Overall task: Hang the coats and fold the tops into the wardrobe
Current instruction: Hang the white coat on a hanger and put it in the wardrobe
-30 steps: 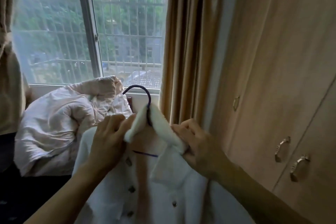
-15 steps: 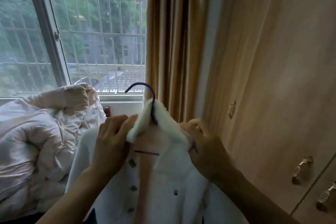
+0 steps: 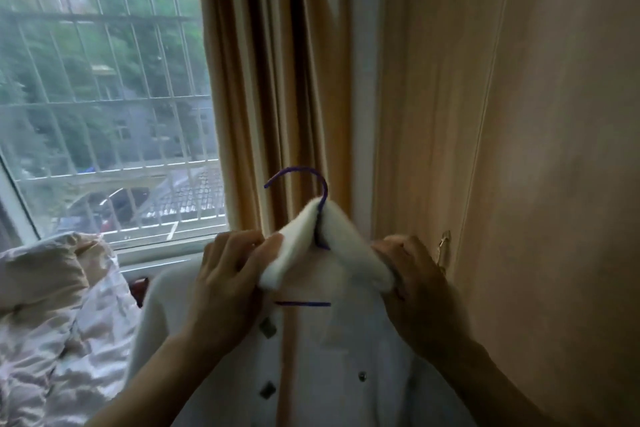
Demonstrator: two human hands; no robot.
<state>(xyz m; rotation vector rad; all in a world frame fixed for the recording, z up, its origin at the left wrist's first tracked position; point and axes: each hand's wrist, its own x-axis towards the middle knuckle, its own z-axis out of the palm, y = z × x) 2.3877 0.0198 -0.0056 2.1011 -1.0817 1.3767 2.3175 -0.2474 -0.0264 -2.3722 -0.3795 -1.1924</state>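
Found two hands held up at the neck of one white coat (image 3: 363,340). Left hand (image 3: 228,284) closed on the left flap of the collar (image 3: 287,260), thumb and fingers pinching the fluffy edge. Right hand (image 3: 419,288) curled round the right flap and the shoulder beneath. Blurred there, so exact finger placement not determinable.

Counted one hanger (image 3: 325,185), purple, inside the coat. Hook standing upright out of the collar between the two hands. One stretch of crossbar visible across the open front below the neck. Coat held in the air, front toward the camera, unfastened down the middle, outside the wardrobe (image 3: 536,184). Counted two dark square buttons (image 3: 267,327) on the panel under the left hand and one small round stud (image 3: 362,376) on the other panel.

Behind the coat: one tan curtain (image 3: 263,80), gathered beside one barred window (image 3: 104,97). To the right, the pale wood wardrobe front, just beside the right hand, with one brass fitting (image 3: 444,246) near the knuckles. At lower left, one crumpled pale quilt (image 3: 52,305) below the sill.
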